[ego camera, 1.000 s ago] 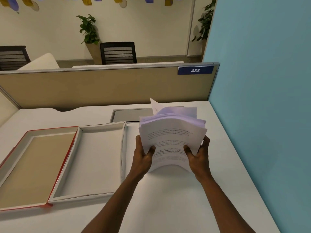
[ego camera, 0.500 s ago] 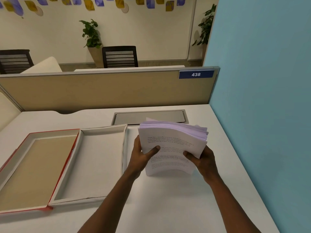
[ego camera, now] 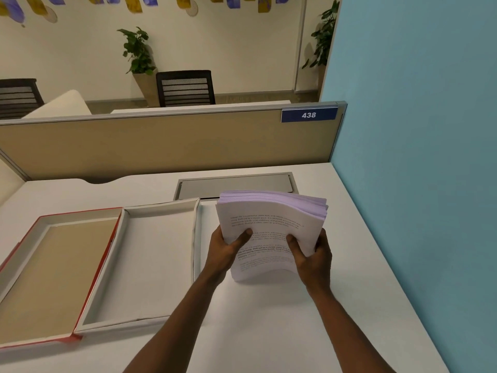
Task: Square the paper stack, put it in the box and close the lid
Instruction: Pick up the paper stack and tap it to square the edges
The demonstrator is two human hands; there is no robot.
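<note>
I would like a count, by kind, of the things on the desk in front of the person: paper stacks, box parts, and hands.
Paper stack: 1, held upright on the desk
Box parts: 2, the white tray and the red-edged lid, both lying open
Hands: 2, left hand and right hand, both gripping the stack
Total: 5

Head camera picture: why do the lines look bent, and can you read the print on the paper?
Head view: wide-angle lens bows the partition and desk edges; soft, even room light with faint shadows under the paper stack; its print is too small and blurred to read; the hands are sharp enough, left, right.
</note>
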